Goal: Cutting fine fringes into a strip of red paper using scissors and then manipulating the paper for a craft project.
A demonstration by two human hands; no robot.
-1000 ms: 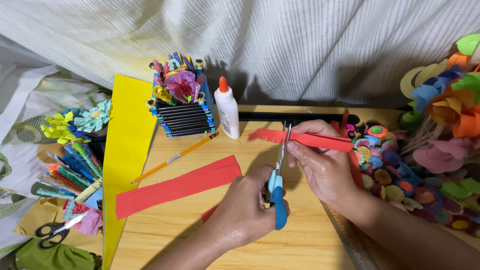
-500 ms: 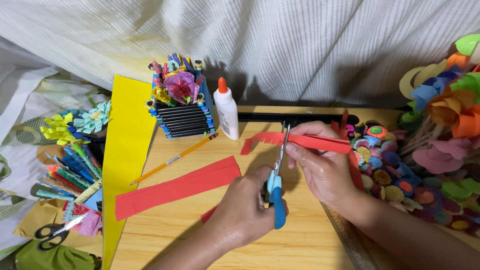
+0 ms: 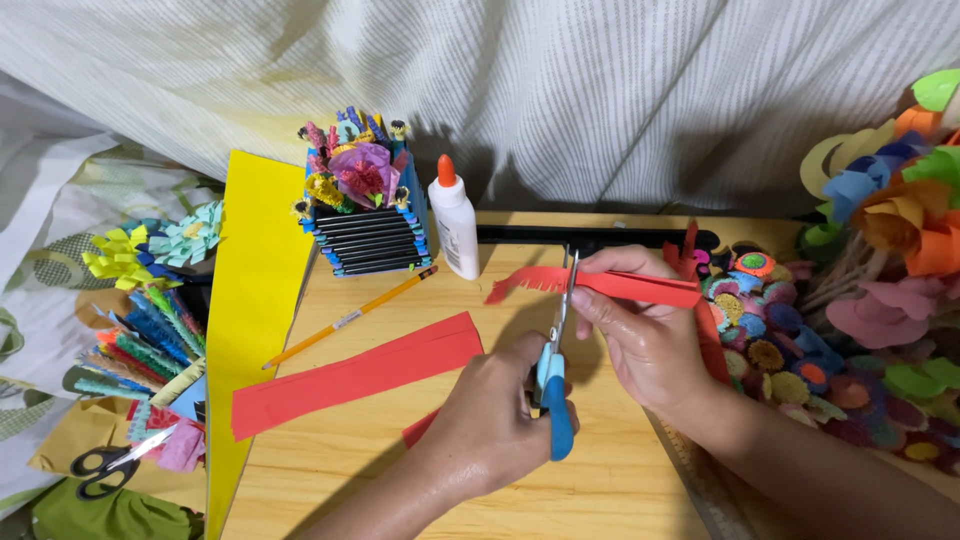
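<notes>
- My left hand (image 3: 500,410) is closed through the blue handles of the scissors (image 3: 553,385), blades pointing away from me and up at the paper.
- My right hand (image 3: 640,335) pinches a folded red paper strip (image 3: 620,285), thumb on top, fingers wrapped under it.
- The strip hangs above the wooden surface (image 3: 600,480); its left end is already snipped into a short fringe, and the blades meet its lower edge just right of that fringe.
- A wider red paper strip (image 3: 355,378) lies flat at a slant left of my left hand, near it but not touching.
- A yellow pencil (image 3: 350,317) lies just beyond that strip, parallel to it.
- A white glue bottle (image 3: 455,222) with an orange cap stands upright at the back, beside a blue box of paper flowers (image 3: 362,225).
- A yellow paper sheet (image 3: 250,300) overhangs the surface's left edge.
- At the right edge, rolled paper discs (image 3: 760,330) crowd close behind my right hand, with a ruler (image 3: 700,485) under my forearm.
- The open wood is between the wide strip and my wrists, and along the near edge.
- A 2nd pair of scissors, black-handled scissors (image 3: 100,465), lies off the surface at far left.
</notes>
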